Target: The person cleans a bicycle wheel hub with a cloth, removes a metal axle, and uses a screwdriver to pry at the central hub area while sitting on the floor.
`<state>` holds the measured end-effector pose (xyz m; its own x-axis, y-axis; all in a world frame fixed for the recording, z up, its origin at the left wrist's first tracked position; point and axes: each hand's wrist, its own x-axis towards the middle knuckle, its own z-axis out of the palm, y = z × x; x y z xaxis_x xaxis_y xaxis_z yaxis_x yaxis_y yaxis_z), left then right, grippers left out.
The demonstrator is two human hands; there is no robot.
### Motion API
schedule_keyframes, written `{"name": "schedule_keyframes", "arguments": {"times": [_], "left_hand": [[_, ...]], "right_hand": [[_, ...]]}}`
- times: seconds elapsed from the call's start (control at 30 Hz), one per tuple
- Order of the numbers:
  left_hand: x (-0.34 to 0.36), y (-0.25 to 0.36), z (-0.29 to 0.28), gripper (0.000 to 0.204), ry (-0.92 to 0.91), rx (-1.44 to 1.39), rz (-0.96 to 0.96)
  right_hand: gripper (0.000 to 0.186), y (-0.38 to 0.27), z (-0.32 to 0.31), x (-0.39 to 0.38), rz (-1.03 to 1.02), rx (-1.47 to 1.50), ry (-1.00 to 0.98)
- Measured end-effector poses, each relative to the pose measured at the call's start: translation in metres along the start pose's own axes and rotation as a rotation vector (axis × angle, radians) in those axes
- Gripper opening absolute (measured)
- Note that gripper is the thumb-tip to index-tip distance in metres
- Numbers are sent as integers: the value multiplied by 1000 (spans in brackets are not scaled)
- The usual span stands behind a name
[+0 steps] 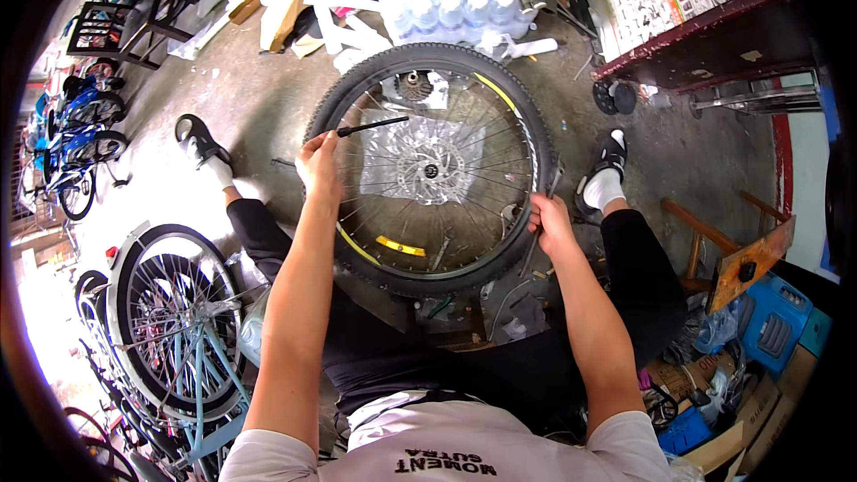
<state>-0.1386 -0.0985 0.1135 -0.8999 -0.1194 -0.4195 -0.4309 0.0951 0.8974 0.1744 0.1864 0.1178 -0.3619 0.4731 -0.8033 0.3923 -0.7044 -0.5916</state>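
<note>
A bicycle wheel (427, 55) with a black knobby tyre lies between my legs, with a silver disc brake rotor (412, 180) at its hub. My left hand (320, 163) is closed at the tyre's left side, its fingers pinching a slim black rod (379, 124) that points right across the spokes. At the right edge of the tyre, my right hand (549, 219) grips a long, thin metal tool (554, 182) whose ends stick out above and below the fist; its exact kind is unclear. Through the spokes show a cassette (413, 85), clear plastic (379, 180) and a yellow strip (400, 245).
Packs of clear bottles (446, 0) stand beyond the wheel, beside scattered cardboard and white packing. A light-blue bicycle (198, 348) is at the lower left. On the right are a red-edged cabinet (687, 62), a wooden stool (750, 259) and a blue plastic case (775, 326).
</note>
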Motion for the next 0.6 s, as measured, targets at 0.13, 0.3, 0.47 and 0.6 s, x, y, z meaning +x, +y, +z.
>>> {"name": "schedule_keyframes", "arguments": {"times": [0.13, 0.3, 0.47, 0.6], "left_hand": [[-15, -6, -15, 24, -26, -51, -58], [-35, 9, -18, 20, 16, -81, -87], [-43, 24, -54, 15, -58, -103, 19], [-30, 22, -93, 23, -43, -51, 4]], "right_hand": [[17, -12, 26, -32, -25, 114, -154], [19, -19, 32, -60, 156, 51, -155], [21, -161, 9, -142, -440, 40, -114], [22, -225, -70, -211, -964, -40, 32]]}}
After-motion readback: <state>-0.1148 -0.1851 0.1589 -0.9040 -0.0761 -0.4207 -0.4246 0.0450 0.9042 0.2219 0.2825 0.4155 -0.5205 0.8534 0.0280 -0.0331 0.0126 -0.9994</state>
